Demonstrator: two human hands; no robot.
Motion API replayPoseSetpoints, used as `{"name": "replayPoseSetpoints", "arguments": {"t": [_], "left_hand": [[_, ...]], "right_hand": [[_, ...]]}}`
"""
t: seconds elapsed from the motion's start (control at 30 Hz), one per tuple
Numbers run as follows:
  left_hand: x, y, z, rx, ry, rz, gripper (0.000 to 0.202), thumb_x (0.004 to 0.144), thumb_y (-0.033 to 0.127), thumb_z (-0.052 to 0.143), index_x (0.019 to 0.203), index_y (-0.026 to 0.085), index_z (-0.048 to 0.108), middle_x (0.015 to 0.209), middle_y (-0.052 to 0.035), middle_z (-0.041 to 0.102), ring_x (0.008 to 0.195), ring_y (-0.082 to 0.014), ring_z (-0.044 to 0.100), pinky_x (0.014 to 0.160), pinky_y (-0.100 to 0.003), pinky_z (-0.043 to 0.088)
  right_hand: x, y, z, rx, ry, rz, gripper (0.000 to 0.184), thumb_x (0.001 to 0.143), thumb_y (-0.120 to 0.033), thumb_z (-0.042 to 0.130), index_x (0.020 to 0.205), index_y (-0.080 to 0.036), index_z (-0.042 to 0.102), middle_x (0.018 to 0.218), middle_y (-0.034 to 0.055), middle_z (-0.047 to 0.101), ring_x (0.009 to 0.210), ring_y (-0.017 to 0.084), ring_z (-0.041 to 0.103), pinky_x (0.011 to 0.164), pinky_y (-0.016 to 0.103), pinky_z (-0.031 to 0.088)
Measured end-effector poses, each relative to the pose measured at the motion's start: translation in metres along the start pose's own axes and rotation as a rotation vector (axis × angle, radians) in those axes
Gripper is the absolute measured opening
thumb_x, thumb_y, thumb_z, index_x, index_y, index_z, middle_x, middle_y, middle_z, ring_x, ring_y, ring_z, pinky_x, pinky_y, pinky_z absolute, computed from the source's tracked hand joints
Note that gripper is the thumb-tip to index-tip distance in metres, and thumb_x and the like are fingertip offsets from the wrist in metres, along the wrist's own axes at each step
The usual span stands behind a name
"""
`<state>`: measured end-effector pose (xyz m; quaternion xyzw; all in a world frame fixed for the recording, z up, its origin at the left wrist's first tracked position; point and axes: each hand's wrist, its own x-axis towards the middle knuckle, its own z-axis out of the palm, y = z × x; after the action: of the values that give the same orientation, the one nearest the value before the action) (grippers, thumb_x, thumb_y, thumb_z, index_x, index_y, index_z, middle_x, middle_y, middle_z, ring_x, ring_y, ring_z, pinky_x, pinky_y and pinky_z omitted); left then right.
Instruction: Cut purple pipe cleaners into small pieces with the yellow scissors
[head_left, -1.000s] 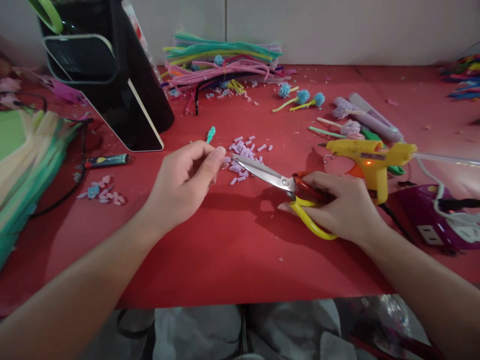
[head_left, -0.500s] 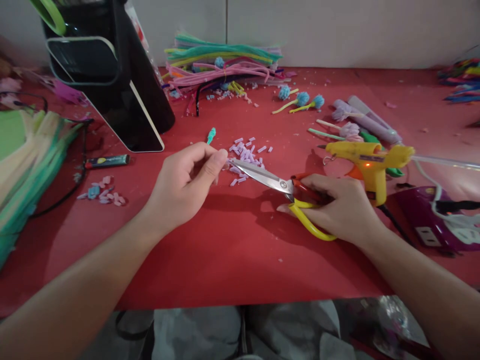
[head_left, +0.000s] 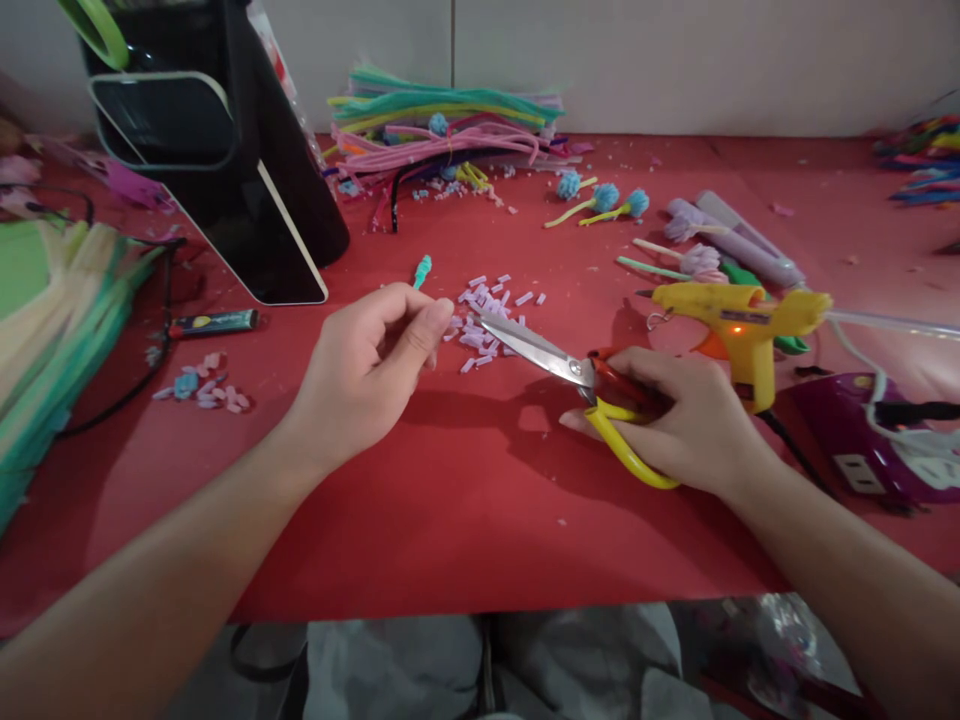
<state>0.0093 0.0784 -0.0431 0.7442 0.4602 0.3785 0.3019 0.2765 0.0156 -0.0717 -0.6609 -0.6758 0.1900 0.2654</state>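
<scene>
My right hand (head_left: 686, 420) grips a pair of scissors (head_left: 536, 350) with red and yellow handles. The blades look closed, and their tip points left over a loose pile of short lilac pieces (head_left: 486, 300). Just left of that tip, thumb and forefinger of my left hand (head_left: 379, 365) are pinched together. Whatever lies between them is too small or hidden to make out. Behind my left knuckles a teal twisted piece (head_left: 422, 270) shows, its lower end hidden by the hand.
A black holder (head_left: 292, 220) stands at the left, near a lighter (head_left: 217, 322) and pink and blue bits (head_left: 214, 390). Fuzzy stems (head_left: 450, 115) lie at the back, blue pompom stems (head_left: 604, 198) right of them. A yellow glue gun (head_left: 739, 310) and purple power strip (head_left: 862, 435) are at right.
The scissors and my right hand have shifted slightly right, so the tip is farther from my left fingertips. My left hand is almost unmoved.
</scene>
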Motion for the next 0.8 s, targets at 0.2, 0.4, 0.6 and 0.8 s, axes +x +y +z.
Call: {"name": "replayPoseSetpoints", "arguments": {"t": [0.2,0.4,0.6,0.8], "left_hand": [[-0.0007,0.0015,-0.0005,0.009,-0.004,0.005,0.029,0.099,0.037,0.056,0.077,0.021,0.062,0.061,0.0008,0.061,0.048,-0.0099,0.050,0.045,-0.025,0.041],[-0.0001,0.0044,-0.0019,0.046,0.000,0.019,0.028,0.099,0.034,0.056,0.075,0.020,0.063,0.061,0.0015,0.062,0.047,-0.0090,0.049,0.046,-0.024,0.040],[-0.0002,0.0060,-0.0018,0.088,0.004,0.010,0.030,0.098,0.031,0.056,0.071,0.020,0.061,0.058,0.0021,0.060,0.048,-0.0096,0.051,0.051,-0.025,0.044],[-0.0002,0.0047,-0.0017,0.092,-0.003,0.022,0.031,0.099,0.034,0.055,0.072,0.020,0.060,0.058,0.0018,0.059,0.049,-0.0098,0.051,0.050,-0.024,0.044]], "right_hand": [[0.0005,-0.0006,0.0010,-0.002,-0.023,-0.028,0.063,0.066,-0.078,0.073,0.072,-0.016,0.063,0.059,-0.0035,0.038,0.057,0.011,0.029,0.049,0.028,0.026],[0.0003,0.0028,0.0026,0.012,-0.017,-0.054,0.058,0.069,-0.075,0.073,0.070,-0.018,0.062,0.060,-0.0034,0.035,0.058,0.011,0.028,0.049,0.028,0.026],[0.0014,0.0028,0.0029,-0.009,-0.009,-0.070,0.059,0.070,-0.075,0.073,0.067,-0.018,0.059,0.058,-0.0035,0.034,0.057,0.011,0.028,0.049,0.027,0.026],[0.0011,0.0020,0.0024,-0.020,-0.013,-0.079,0.059,0.072,-0.072,0.073,0.065,-0.016,0.058,0.059,-0.0046,0.033,0.057,0.010,0.028,0.050,0.027,0.025]]}}
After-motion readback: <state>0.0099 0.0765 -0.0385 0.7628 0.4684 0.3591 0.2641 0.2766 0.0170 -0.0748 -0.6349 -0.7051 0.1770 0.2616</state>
